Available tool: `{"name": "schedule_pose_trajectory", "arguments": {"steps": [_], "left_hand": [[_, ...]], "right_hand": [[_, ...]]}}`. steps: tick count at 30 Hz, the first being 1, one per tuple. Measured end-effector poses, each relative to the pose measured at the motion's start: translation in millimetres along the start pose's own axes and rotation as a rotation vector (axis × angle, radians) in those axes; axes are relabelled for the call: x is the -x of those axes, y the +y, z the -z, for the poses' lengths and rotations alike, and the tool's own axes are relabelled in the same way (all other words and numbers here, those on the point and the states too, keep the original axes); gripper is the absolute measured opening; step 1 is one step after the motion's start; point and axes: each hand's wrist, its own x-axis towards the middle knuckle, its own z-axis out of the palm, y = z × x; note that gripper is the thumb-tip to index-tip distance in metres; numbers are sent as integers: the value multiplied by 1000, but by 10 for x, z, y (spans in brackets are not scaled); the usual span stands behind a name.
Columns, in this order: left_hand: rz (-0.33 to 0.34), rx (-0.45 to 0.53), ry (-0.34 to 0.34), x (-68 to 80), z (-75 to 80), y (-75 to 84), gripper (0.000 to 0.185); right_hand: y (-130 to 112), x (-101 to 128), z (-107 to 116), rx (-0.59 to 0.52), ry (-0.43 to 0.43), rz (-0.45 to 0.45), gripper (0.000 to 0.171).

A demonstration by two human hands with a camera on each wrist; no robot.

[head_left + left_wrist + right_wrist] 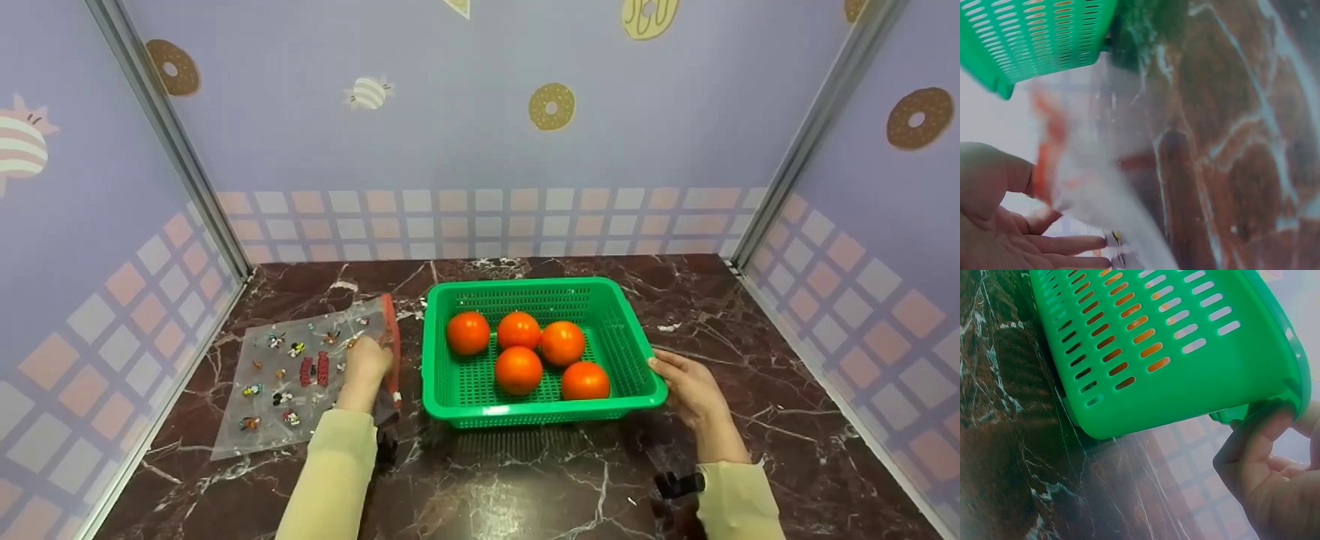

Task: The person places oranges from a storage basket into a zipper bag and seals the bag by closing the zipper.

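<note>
A green slotted basket [630, 330] stands in the middle of the dark marble table and holds several round orange-red fruits [518, 369]. My right hand [679, 382] grips the basket's right rim. In the right wrist view its thumb [1264, 436] presses under the rim of the basket [1174, 377]. Left of the basket lies a clear plastic bag [277, 390] printed with small cartoon figures, with a red zip strip [391, 337] along its right edge. My left hand [366, 364] rests on that edge. The blurred left wrist view shows the hand [999, 225] pinching the bag [1095, 191] by its red strip.
The marble tabletop [750, 315] is walled on three sides by lilac panels with doughnut prints, with metal posts in both back corners. Bare marble lies in front of the basket and to its right. A wrist camera mount [679, 484] sits on the right sleeve.
</note>
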Motion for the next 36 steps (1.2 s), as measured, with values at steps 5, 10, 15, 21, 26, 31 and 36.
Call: {"name": "schedule_pose_trajectory", "arguments": {"steps": [5,10,15,21,26,31,36], "left_hand": [[54,38,48,60,125,-41,29],[25,64,148,134,202,20,28],[-45,155,225,232,213,143,25],[-99,240,245,394,212,342,28],[-106,247,224,509,221,479,34],[-123,224,196,586,229,565,37],[-152,175,184,649,234,665,36]], "right_hand": [[-10,6,2,-10,4,-4,61],[-14,11,8,-15,10,-1,64],[-22,19,-3,10,10,1,64],[-62,25,-23,84,29,-10,62],[-123,30,-59,188,46,-24,61],[-227,50,-154,466,86,2,57],[-407,79,-438,673,230,144,59]]}}
